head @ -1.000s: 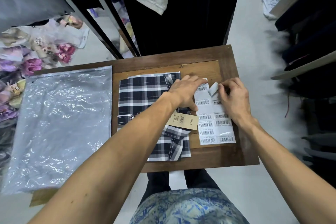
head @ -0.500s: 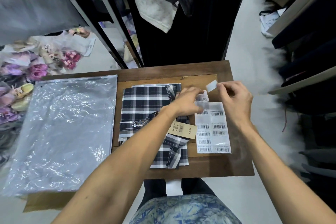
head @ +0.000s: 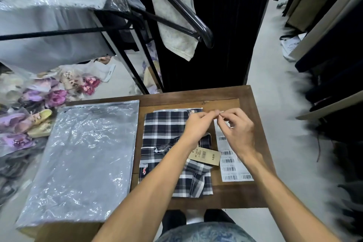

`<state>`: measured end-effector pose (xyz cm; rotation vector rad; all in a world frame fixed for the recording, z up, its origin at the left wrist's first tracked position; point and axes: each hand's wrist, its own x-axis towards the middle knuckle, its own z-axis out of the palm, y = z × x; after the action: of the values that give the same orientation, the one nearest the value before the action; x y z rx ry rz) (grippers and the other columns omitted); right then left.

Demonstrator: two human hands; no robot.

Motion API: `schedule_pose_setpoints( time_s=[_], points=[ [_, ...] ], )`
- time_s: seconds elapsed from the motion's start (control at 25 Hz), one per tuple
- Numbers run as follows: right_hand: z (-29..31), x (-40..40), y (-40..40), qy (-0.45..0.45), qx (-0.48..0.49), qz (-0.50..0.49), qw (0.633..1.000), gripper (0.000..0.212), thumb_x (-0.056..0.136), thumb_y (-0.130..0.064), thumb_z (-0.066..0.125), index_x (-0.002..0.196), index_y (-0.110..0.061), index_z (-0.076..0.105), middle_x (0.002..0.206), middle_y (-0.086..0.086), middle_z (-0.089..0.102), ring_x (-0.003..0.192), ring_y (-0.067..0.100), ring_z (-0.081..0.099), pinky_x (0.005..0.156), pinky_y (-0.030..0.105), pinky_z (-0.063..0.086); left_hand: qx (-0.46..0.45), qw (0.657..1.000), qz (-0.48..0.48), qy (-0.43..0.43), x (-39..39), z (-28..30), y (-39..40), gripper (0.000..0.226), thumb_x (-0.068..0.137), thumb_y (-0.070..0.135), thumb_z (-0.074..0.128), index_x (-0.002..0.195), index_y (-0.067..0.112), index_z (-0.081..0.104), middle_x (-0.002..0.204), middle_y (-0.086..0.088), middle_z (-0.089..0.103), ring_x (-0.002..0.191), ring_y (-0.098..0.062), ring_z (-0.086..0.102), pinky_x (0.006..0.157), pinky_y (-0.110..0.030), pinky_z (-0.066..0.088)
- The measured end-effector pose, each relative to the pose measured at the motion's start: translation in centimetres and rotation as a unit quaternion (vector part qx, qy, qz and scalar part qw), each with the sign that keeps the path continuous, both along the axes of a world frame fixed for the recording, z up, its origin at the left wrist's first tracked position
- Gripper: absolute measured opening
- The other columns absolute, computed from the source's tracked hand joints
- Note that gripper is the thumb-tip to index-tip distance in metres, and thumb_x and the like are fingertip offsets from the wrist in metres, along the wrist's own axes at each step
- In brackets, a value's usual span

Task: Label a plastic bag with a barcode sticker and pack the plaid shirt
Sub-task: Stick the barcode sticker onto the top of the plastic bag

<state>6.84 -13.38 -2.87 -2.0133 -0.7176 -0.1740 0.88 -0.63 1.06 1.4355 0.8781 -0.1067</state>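
A folded navy-and-white plaid shirt (head: 165, 139) lies in the middle of a small wooden table (head: 196, 94), with a tan price tag (head: 206, 156) on it. A clear plastic bag (head: 82, 155) lies flat to its left. A white sheet of barcode stickers (head: 228, 165) rests to the right of the shirt. My left hand (head: 196, 125) and my right hand (head: 237, 129) meet fingertip to fingertip above the shirt's top right corner. They pinch a small white barcode sticker (head: 220, 113) between them, which my fingers mostly hide.
A black clothes rack (head: 176, 12) with hanging garments stands beyond the table. Bagged purple and pink shoes (head: 39, 100) lie on the floor at left. Shelves with dark clothes (head: 334, 55) line the right side. Grey floor runs past the table's right edge.
My right hand peeled a sticker off the sheet and lifted it. My left hand left the sheet and came up to meet the right. The view tilted upward.
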Motion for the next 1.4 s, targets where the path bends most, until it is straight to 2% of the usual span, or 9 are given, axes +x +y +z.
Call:
schedule_pose_setpoints(
  time_s=[0.08,0.24,0.4,0.68,0.92,1.08,1.2,1.28,1.4],
  points=[
    [-0.7,-0.5,0.4,-0.023,0.005,0.020,1.000,0.012,0.084,-0.001,0.078,0.096,-0.002,0.079,0.089,0.006,0.068,0.082,0.018,0.065,0.074,0.031,0.056,-0.032,0.999,0.011,0.001,-0.5,0.2,0.1,0.028,0.092,0.034,0.066,0.095,0.009,0.076,0.088,-0.002,0.069,0.082,-0.015,0.063,0.073,-0.023,0.051],
    [-1.0,-1.5,0.8,-0.017,-0.014,0.071,0.997,0.016,0.089,-0.008,0.075,0.105,-0.007,0.078,0.099,0.003,0.068,0.093,0.021,0.064,0.082,0.032,0.054,-0.008,0.999,0.038,0.021,-1.6,0.7,0.6,0.019,0.096,0.018,0.056,0.094,0.006,0.071,0.085,-0.006,0.064,0.069,-0.013,0.056,0.050,-0.012,0.048],
    [-0.3,-1.9,0.8,0.100,-0.017,0.101,0.990,0.020,0.099,-0.021,0.064,0.113,-0.013,0.077,0.109,-0.006,0.064,0.104,0.009,0.060,0.090,0.022,0.050,0.128,0.991,0.011,0.045,-2.7,0.9,1.0,0.028,0.099,0.028,0.042,0.097,0.008,0.062,0.099,-0.015,0.070,0.088,-0.031,0.065,0.082,-0.044,0.057],
    [1.6,-1.0,1.4,0.343,0.028,0.122,0.931,0.013,0.089,-0.034,0.076,0.099,-0.027,0.080,0.095,-0.013,0.077,0.092,0.001,0.069,0.085,0.025,0.055,0.245,0.960,-0.130,0.033,-6.3,2.1,2.7,0.019,0.102,0.032,0.041,0.093,0.020,0.052,0.094,0.001,0.057,0.081,-0.017,0.054,0.074,-0.037,0.047],
    [2.8,-3.4,4.6,0.411,0.031,0.189,0.891,0.010,0.094,-0.028,0.071,0.091,-0.024,0.080,0.090,-0.007,0.078,0.086,0.014,0.070,0.078,0.027,0.055,0.340,0.930,-0.138,0.013,-10.3,3.2,5.7,0.032,0.106,0.035,0.045,0.091,0.010,0.057,0.083,0.006,0.056,0.071,-0.007,0.049,0.066,-0.025,0.037],
    [4.1,-5.3,8.1,0.420,0.033,0.182,0.888,0.014,0.096,-0.027,0.067,0.088,-0.025,0.078,0.088,-0.007,0.076,0.078,0.003,0.065,0.070,0.019,0.047,0.346,0.930,-0.122,0.001,-11.9,3.6,9.6,0.021,0.105,0.030,0.052,0.093,0.013,0.057,0.082,0.008,0.056,0.071,-0.003,0.049,0.065,-0.021,0.036],
    [5.3,-7.1,11.2,0.395,0.038,0.193,0.897,0.023,0.096,-0.030,0.066,0.089,-0.011,0.076,0.079,0.001,0.067,0.072,0.010,0.057,0.069,0.026,0.045,0.338,0.931,-0.139,-0.014,-13.4,4.6,13.3,0.017,0.105,0.023,0.053,0.095,0.010,0.056,0.080,0.008,0.056,0.070,-0.004,0.049,0.063,-0.014,0.038],
    [6.3,-8.8,13.7,0.379,0.050,0.189,0.905,0.031,0.097,-0.032,0.065,0.090,-0.003,0.072,0.076,0.005,0.060,0.073,0.015,0.052,0.070,0.032,0.045,0.336,0.931,-0.139,-0.030,-14.6,5.7,16.2,0.021,0.105,0.022,0.052,0.089,0.010,0.057,0.080,0.007,0.056,0.071,-0.005,0.050,0.064,-0.013,0.037],
    [8.6,-11.5,18.1,0.342,0.066,0.168,0.922,0.019,0.097,-0.028,0.067,0.090,-0.013,0.077,0.082,-0.002,0.072,0.075,0.013,0.063,0.075,0.028,0.052,0.327,0.935,-0.116,-0.073,-16.7,7.5,20.7,0.039,0.104,0.023,0.053,0.073,-0.001,0.053,0.067,-0.001,0.046,0.058,-0.008,0.038,0.059,-0.023,0.034]
  ],
)
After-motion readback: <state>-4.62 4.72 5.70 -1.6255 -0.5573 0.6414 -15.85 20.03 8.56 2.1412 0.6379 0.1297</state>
